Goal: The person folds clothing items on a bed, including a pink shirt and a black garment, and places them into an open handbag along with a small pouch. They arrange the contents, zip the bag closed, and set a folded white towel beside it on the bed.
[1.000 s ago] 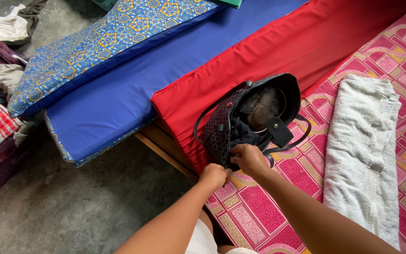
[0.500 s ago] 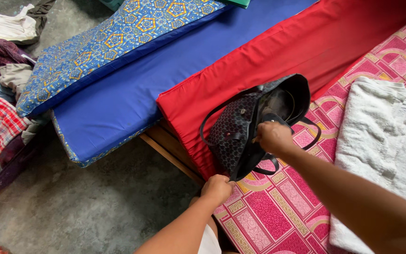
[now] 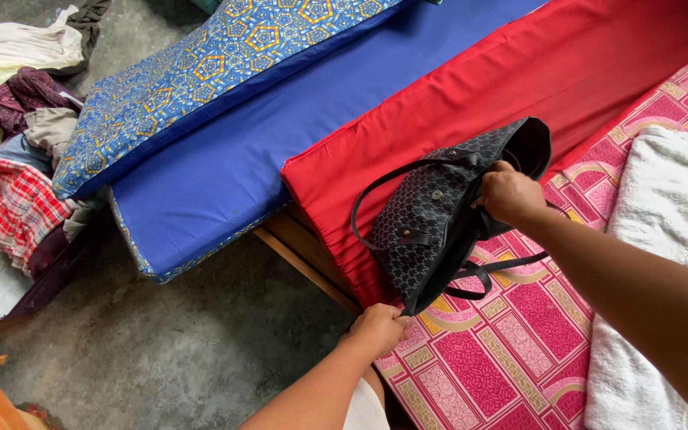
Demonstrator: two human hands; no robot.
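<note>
Fabric surfaces fill the view, so you work on soft ground throughout. Largest is the blue mattress (image 3: pixel 224 171) at ten o'clock, with a patterned blue cushion (image 3: pixel 201 72) lying on it. Beside it, running toward one o'clock, lies the red mattress (image 3: pixel 471 103). Pink patterned sheeting (image 3: pixel 511 350) covers the bed at five o'clock, and a white towel (image 3: pixel 670 207) rests on it at three o'clock. A heap of clothes (image 3: pixel 17 159) sits on the floor at nine o'clock.

Your dark patterned handbag (image 3: pixel 431 223) stands near centre, leaning on the red mattress edge, its base on the pink sheeting. It judges as light, limp cloth with thin straps; the walls sag and will fold, so expect it to collapse unless held at two points.

Your right hand (image 3: pixel 511 195) is closed on the bag's open rim at two o'clock. Your left hand (image 3: pixel 377 326) is pinched shut on the bottom corner at six o'clock. Rim and base corner are the sound holds; the straps would let it swing.
</note>
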